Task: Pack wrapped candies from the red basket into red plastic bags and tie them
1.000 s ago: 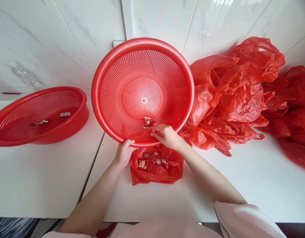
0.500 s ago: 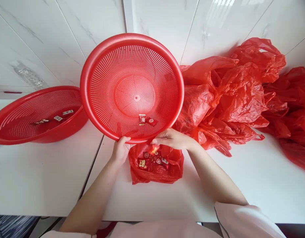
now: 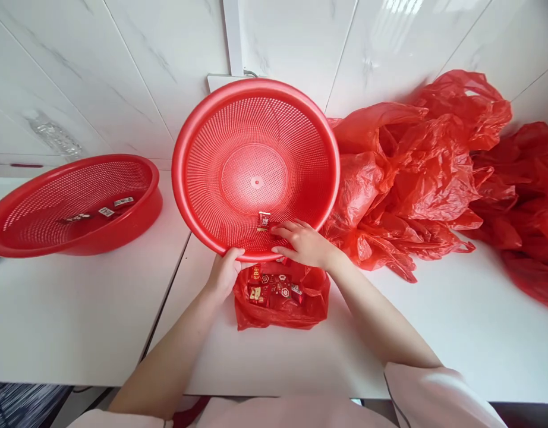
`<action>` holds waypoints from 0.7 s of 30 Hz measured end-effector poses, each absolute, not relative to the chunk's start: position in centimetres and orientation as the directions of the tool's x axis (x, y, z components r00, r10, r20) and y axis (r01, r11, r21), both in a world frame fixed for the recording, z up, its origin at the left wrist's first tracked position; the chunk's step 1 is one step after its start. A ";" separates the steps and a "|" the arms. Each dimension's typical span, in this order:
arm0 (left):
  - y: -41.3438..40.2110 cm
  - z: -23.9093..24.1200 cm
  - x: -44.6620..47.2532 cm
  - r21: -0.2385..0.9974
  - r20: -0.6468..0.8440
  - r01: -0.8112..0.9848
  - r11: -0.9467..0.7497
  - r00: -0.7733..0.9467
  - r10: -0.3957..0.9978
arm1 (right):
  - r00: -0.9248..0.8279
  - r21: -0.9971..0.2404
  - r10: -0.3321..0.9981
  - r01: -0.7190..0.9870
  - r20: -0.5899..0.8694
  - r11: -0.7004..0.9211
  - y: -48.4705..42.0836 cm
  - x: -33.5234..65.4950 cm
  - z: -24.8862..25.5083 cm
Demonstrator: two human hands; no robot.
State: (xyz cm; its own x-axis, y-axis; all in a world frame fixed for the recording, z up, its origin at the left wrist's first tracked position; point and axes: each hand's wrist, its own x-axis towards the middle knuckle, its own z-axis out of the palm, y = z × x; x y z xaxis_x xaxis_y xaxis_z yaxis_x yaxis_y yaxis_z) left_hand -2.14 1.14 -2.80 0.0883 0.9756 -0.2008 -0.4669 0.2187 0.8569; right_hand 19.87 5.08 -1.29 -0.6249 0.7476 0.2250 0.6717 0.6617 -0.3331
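My left hand (image 3: pixel 224 272) grips the near rim of a red perforated plastic basket (image 3: pixel 198 184), thumb on top. The basket is tilted so its inside faces me. Low on its inner wall lies a small red wrapped packet (image 3: pixel 264 220). My right hand (image 3: pixel 303 242) reaches over the near rim with fingers stretched out, their tips at a second red packet that they mostly cover. The thumb stays apart from the fingers. Below the rim, an open red plastic bag (image 3: pixel 251 320) sits on the table, holding several red packets (image 3: pixel 280 288) with gold and white print.
On the left, another red basket (image 3: pixel 122 229) leans tilted with several packets (image 3: pixel 106 211) inside. A heap of red plastic bags (image 3: pixel 416 178) lies along the right, against the tiled wall (image 3: pixel 292 35). A seam crosses the white table (image 3: pixel 78 315).
The basket has come down and slightly right with my left hand. My right hand has moved from above the bag into the basket. An orange-red packet near its fingers is now in the bag.
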 end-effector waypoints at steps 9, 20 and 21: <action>1.3 -3.0 -2.3 0.857 -0.178 -0.470 0.212 0.117 0.977 | -0.526 -0.268 0.795 0.754 0.303 0.600 4.9 18.3 -2.3; 0.5 -2.4 -1.7 0.875 -0.144 -0.443 0.195 0.146 0.979 | -0.703 -0.506 0.690 0.539 0.169 0.673 4.8 19.9 0.0; 0.6 -2.4 -1.9 0.876 -0.142 -0.445 0.188 0.137 0.980 | -0.730 -0.567 0.663 0.479 0.168 0.670 4.9 20.3 0.3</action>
State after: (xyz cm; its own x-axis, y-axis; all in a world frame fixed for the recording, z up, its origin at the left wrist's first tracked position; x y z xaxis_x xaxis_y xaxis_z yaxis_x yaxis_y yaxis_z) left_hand -1.90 0.63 -2.45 0.1366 0.9805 -0.1416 -0.4448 0.1884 0.8756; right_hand 20.25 4.90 0.29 -0.7295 0.6631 0.1679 0.4787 0.6703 -0.5670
